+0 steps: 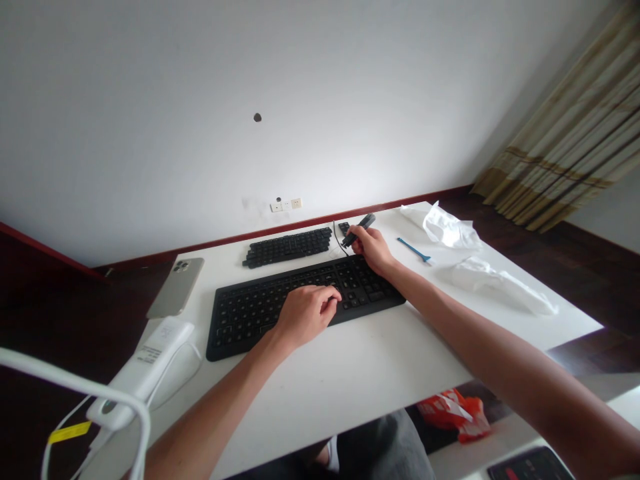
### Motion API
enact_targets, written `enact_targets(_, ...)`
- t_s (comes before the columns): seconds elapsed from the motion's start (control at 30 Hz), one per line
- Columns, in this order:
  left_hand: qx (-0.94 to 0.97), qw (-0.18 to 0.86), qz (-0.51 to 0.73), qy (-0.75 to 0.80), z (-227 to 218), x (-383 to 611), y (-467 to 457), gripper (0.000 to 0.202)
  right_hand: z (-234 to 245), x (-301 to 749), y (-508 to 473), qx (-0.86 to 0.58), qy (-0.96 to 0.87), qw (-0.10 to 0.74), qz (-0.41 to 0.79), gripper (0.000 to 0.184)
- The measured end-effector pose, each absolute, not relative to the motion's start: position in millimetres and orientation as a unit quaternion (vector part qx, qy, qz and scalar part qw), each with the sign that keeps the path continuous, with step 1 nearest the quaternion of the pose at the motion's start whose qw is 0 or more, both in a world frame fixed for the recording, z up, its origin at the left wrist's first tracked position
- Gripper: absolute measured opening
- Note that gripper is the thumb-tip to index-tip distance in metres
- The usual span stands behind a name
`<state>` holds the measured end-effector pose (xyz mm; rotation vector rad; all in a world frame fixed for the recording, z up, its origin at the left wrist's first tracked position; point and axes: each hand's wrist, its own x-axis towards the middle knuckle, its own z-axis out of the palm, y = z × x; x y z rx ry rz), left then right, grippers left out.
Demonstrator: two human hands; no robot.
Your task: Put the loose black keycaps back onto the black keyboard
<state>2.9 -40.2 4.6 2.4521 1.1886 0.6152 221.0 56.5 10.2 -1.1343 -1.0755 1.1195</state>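
A black keyboard (240,333) lies on the white table, its key bed showing many small light marks where keycaps are off. My left hand (307,312) rests over its middle, fingers curled and the thumb close to the index finger. Whatever those fingers hold, if anything, is hidden. Above the keyboard's far right part, my right hand (371,245) is closed on a black stick-shaped object (367,221), tilted up to the right. Behind the keyboard sits a block of loose black keycaps (290,247). A smaller group of keycaps (344,228) lies beside the right hand.
At the left are a phone (177,287) and a white power strip (143,373) with cables. A blue tool (414,249) and crumpled white wrappings (443,225) lie at the right. Below the table edge are a red bag (455,413) and a dark-screened device (530,465).
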Motion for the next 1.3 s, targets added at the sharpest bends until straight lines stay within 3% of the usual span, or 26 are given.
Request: enact_targets(1.3, 0.867, 0.168, 0.219, 0.416, 6.1, 3.4, -41.0, 0.017, 8.1, 222.0, 57.6, -0.481, -0.460, 0.571, 0.482, 0.029)
